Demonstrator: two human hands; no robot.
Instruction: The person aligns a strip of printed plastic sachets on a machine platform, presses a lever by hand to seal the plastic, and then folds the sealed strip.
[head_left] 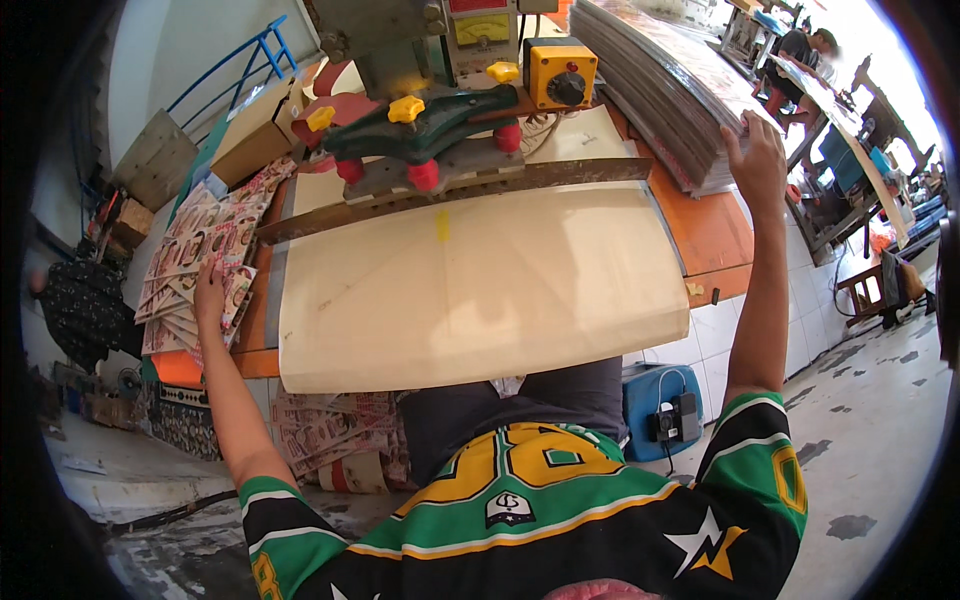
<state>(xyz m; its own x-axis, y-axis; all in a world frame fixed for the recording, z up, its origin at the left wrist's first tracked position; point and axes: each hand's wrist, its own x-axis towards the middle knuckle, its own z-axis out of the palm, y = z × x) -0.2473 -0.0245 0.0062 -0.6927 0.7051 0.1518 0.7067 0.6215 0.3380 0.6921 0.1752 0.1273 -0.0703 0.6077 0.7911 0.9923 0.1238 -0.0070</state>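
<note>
Head: left hand (209, 292) on packets (205, 240)

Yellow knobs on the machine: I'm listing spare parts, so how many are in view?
3: left knob, middle knob and right knob by the green bracket, the last nearest the yellow box. Others may be hidden.

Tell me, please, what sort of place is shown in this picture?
Probably a small workshop, perhaps for packaging or print work: a bench machine with a green frame, a thick stack of flat sheets, and a pile of printed pieces by the left hand.
</note>
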